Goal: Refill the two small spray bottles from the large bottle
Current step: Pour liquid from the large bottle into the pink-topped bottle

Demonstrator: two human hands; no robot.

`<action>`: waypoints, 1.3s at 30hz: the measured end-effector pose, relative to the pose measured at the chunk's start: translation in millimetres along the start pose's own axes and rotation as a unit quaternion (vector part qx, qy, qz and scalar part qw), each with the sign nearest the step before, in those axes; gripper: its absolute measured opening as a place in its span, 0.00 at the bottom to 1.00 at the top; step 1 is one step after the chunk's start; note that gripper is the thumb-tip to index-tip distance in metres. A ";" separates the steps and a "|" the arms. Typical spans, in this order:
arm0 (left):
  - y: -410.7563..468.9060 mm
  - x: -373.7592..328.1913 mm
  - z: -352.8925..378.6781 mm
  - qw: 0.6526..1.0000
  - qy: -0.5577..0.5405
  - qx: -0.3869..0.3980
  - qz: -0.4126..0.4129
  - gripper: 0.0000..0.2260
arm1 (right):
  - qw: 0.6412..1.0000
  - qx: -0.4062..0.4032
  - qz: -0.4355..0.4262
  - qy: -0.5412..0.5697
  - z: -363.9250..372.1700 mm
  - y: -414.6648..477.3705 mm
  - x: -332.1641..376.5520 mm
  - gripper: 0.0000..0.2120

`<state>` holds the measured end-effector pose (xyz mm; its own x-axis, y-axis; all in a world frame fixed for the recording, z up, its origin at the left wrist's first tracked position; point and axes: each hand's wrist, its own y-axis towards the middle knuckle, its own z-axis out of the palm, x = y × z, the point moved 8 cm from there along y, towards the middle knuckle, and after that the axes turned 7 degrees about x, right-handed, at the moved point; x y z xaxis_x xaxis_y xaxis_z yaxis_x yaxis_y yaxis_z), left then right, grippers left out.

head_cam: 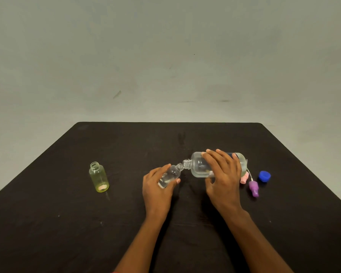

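Over black table point(67, 223), right grip point(222, 174) tips large bottle point(199, 166) into left-held small bottle point(172, 173).

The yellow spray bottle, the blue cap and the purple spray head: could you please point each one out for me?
yellow spray bottle point(98, 179), head view, on its clear body.
blue cap point(264, 176), head view, on its top face.
purple spray head point(253, 188), head view, on its middle.

Tabletop point(126, 146) far edge strip: free across its width. Left side: only the yellow bottle point(98, 177) upright, open room all around it. Middle blocked: left hand point(158, 186) and right hand point(222, 178) hold the small clear bottle point(172, 172) and large bottle point(201, 167) neck to neck. Right edge cluttered: purple sprayer point(254, 189), pink sprayer point(244, 179), blue cap point(264, 176) close together. Near corners free beside both forearms.
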<state>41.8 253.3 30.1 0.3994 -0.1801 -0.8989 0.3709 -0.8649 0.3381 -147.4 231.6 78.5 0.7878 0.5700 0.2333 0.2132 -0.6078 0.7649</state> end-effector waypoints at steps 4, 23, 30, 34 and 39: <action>-0.2 -0.3 -0.4 1.000 -0.004 -0.001 0.000 0.20 | 1.000 -0.002 0.000 -0.002 0.7 0.2 0.2 0.40; -0.5 -0.6 -0.6 1.000 -0.003 -0.001 0.003 0.20 | 1.000 0.003 0.002 -0.001 -0.2 -0.3 0.4 0.41; -0.7 -1.1 -0.7 1.000 -0.004 -0.001 0.000 0.20 | 1.000 0.005 0.004 -0.001 0.4 -0.3 -0.7 0.41; -0.9 -2.8 -0.8 1.000 -0.007 -0.003 0.003 0.20 | 1.000 0.000 0.003 -0.004 -0.6 -0.4 -0.1 0.41; -1.5 -3.4 -1.6 1.000 -0.009 -0.004 0.006 0.20 | 1.000 -0.006 0.002 -0.002 -1.2 0.3 0.6 0.41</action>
<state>41.2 255.9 33.1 0.3890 -0.1980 -0.8997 0.3738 -0.8587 0.3506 -147.6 232.4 79.5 0.7912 0.5655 0.2330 0.2036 -0.6028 0.7715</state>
